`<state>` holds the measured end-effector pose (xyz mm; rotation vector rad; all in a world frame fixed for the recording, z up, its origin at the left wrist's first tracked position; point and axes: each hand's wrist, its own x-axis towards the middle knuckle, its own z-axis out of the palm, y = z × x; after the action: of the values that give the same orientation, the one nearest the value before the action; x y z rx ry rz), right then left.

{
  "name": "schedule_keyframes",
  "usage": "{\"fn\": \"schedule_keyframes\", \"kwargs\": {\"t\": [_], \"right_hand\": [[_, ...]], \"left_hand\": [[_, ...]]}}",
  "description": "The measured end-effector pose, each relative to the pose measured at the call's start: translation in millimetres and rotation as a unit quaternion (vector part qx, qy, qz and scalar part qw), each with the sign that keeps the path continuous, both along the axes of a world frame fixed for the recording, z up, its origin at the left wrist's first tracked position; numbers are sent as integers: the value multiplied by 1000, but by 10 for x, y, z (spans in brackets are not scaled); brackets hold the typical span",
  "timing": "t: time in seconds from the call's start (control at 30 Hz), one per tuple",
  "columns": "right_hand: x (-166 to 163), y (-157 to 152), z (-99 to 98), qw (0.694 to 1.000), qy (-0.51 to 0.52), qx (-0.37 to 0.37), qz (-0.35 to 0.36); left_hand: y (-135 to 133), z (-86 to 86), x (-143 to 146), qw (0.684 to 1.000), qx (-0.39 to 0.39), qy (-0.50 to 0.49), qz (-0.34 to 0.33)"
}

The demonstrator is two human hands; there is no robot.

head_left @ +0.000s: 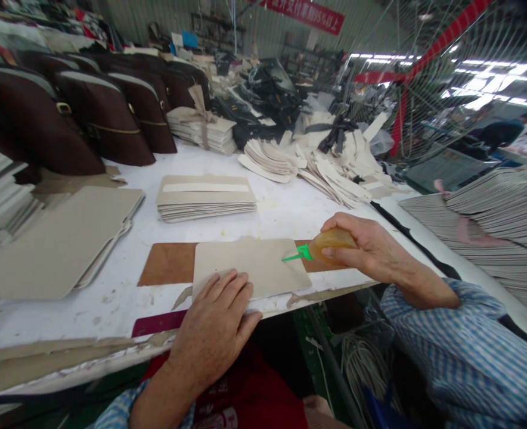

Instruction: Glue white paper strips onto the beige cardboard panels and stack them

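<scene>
My left hand (214,322) lies flat with fingers stretched out on the near edge of a beige card piece (254,265). That piece rests on a brown sheet (167,263) on the white table (281,208). My right hand (366,247) is wrapped round an amber glue bottle (330,243). Its green nozzle (297,256) touches the right edge of the beige piece.
A stack of beige cards (205,196) lies behind the work. Larger card sheets (58,241) are at the left, dark brown bags (89,113) at the back left, cut pieces (326,161) at the back right, grey stacked sheets (500,214) at the right.
</scene>
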<state>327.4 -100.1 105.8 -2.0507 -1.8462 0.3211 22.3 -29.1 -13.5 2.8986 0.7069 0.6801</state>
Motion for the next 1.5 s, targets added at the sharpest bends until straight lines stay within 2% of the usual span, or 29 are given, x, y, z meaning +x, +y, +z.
{"fn": "schedule_keyframes", "kwargs": {"t": [0.2,0.43,0.8,0.93,1.07,1.17,1.23,1.33,1.4,1.5], "right_hand": [[98,-60,52,999,-29,-17,-6],[5,-74,87,997,37,-52,-31],[-5,-18,9,1000,4,-12,-11],[30,-34,-1,1000,-2,11,-27],[42,-56,-49,998,27,34,-55],[52,-71,-122,991,93,59,-80],[43,-65,-174,980,150,79,-103],[-39,-12,-234,965,223,83,-113],[-143,53,-261,958,262,67,-99],[-331,185,-295,950,304,33,-68]], "left_hand": [[6,15,8,1000,-5,-3,-1],[4,5,7,1000,-8,-4,-3],[2,19,9,1000,-16,-1,0],[9,12,6,1000,-15,8,-3],[0,8,22,1000,-9,3,-3],[-28,36,1,999,-16,-28,-5],[-38,74,-54,995,-25,-91,13],[-2,122,-195,976,-34,-190,102],[55,121,-298,971,-32,-183,152],[131,70,-402,980,-36,-111,162]]}}
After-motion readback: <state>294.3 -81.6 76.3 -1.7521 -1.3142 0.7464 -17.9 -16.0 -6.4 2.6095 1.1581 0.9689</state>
